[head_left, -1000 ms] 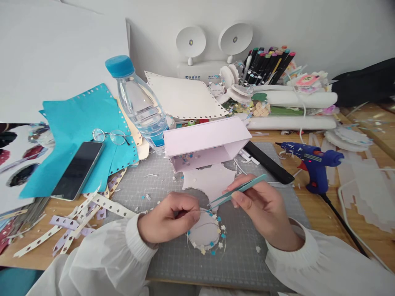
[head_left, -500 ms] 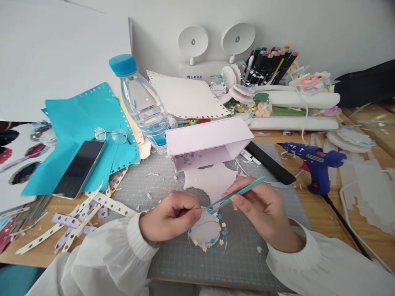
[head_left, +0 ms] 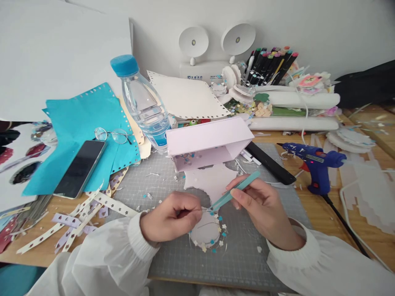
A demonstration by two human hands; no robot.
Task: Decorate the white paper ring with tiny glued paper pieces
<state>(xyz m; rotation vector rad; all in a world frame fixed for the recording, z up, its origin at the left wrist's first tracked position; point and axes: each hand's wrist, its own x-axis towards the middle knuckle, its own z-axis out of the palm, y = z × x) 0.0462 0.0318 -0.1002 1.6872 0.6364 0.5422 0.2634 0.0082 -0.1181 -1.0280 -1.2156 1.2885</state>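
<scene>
My left hand [head_left: 173, 216] is closed, thumb against curled fingers, at the upper left edge of a round white disc [head_left: 205, 232]; what it pinches is too small to make out. Tiny blue, white and cream flowers ring the disc on a thin wire. My right hand [head_left: 262, 209] grips teal tweezers [head_left: 236, 190] between thumb and fingers. The tweezers' tips touch the disc's upper rim, close to my left fingertips. Beneath lies a grey gridded cutting mat [head_left: 240, 259].
A white open box [head_left: 210, 137] stands behind the hands, with a water bottle [head_left: 143, 107] beside it. On the right lie a blue glue gun [head_left: 319, 162] and its cord. A phone [head_left: 80, 168], glasses [head_left: 112, 135] and punched paper strips [head_left: 115, 204] are at left.
My right hand has turned the tweezers to a steeper angle, and their arms look closer together. My left hand has barely moved.
</scene>
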